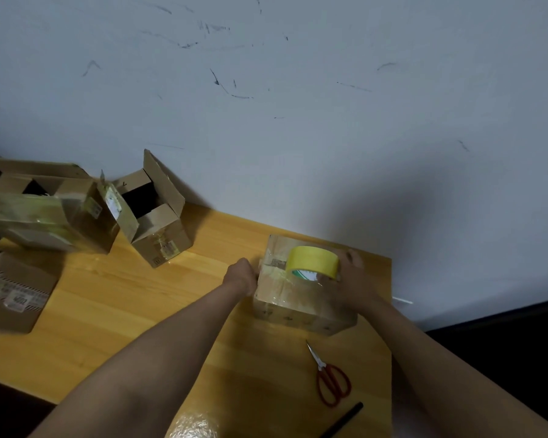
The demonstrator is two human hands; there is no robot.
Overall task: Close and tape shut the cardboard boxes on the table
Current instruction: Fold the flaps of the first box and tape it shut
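A small closed cardboard box (282,295) stands on the wooden table (140,311) near its right end. My right hand (348,279) grips a yellow roll of tape (312,260) on top of the box, and clear tape runs from the roll across the lid. My left hand (242,276) is pressed against the box's left side, fingers curled at the top edge where the tape comes down. An open box (159,222) with raised flaps stands at the back against the wall.
Red-handled scissors (329,377) lie in front of the box, with a black pen (342,420) nearer the front edge. A long taped box (45,213) lies at the far left, a labelled closed box (16,295) below it. The table's right edge runs just beyond my right hand.
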